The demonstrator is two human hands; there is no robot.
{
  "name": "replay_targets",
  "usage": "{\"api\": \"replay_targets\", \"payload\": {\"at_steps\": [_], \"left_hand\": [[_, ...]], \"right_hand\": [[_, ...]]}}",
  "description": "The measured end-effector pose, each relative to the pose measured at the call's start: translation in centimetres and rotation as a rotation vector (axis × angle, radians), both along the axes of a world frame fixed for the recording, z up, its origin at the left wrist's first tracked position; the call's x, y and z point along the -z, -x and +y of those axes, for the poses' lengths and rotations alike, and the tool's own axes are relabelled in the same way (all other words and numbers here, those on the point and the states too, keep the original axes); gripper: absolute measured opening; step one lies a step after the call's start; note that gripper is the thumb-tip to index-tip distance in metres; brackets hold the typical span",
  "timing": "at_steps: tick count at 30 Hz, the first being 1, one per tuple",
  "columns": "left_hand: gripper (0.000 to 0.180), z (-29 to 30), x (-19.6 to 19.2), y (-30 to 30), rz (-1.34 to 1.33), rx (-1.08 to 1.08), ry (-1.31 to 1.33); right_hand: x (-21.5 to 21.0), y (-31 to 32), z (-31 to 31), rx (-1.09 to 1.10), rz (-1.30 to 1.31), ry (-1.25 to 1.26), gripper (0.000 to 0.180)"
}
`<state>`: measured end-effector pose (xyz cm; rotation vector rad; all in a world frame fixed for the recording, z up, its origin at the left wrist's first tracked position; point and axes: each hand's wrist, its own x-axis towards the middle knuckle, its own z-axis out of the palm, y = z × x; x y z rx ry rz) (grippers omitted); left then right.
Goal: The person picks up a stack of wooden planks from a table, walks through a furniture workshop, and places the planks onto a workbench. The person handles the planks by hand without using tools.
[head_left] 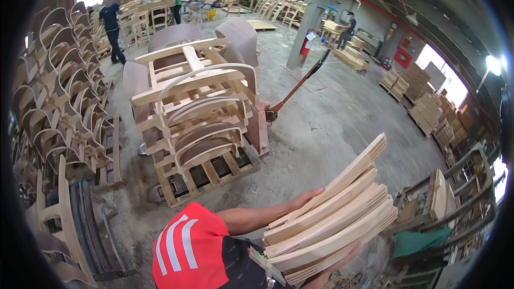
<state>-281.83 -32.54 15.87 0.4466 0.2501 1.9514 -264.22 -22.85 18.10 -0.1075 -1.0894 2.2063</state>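
A bundle of pale, curved wooden slats [332, 211] lies stacked against my body, its far ends pointing up and to the right. My left hand [306, 198] reaches round the bundle's far left side, the forearm coming out of a red sleeve with white stripes. Its fingers are partly hidden behind the wood. Under the right side of the same bundle, my right hand [348, 257] supports it from below, with most of its fingers covered by the slats. Both hands are closed about the load.
Ahead stands a pallet [214, 176] piled with curved wooden furniture parts [195, 96], beside a pallet jack handle [300, 85]. Bent wooden parts [64, 96] crowd the left. A steel column [310, 21] rises beyond. At right is a rack [471, 198] with green cloth [422, 242]. Several people work farther off.
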Motion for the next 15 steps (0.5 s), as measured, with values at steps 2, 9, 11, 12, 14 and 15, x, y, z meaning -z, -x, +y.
{"api": "replay_targets", "payload": {"at_steps": [2, 9, 11, 12, 14, 15], "left_hand": [[0.065, 3.3, -0.9, 4.2, -0.100, 0.032, -0.140], [0.070, 14.7, 0.2, 21.2, -0.120, -0.146, -0.189], [0.070, 18.6, 0.9, 27.0, -0.093, -0.155, -0.213], [0.070, 20.5, 1.2, 30.3, -0.077, -0.162, -0.227], [0.070, 25.1, 1.2, 35.9, -0.058, -0.145, -0.259], [0.070, 27.3, 1.0, 39.5, -0.045, -0.134, -0.274]], "right_hand": [[-1.3, 5.6, 4.2, -0.030, 0.041, -0.088, 0.082], [-0.9, 25.0, 16.5, -0.127, 0.002, -0.082, 0.080], [0.0, 30.6, 19.3, -0.140, 0.002, -0.081, 0.080], [0.3, 33.8, 20.9, -0.143, 0.003, -0.087, 0.080], [0.4, 39.3, 24.3, -0.134, -0.001, -0.112, 0.081], [0.3, 42.8, 26.2, -0.119, 0.005, -0.122, 0.081]]}}
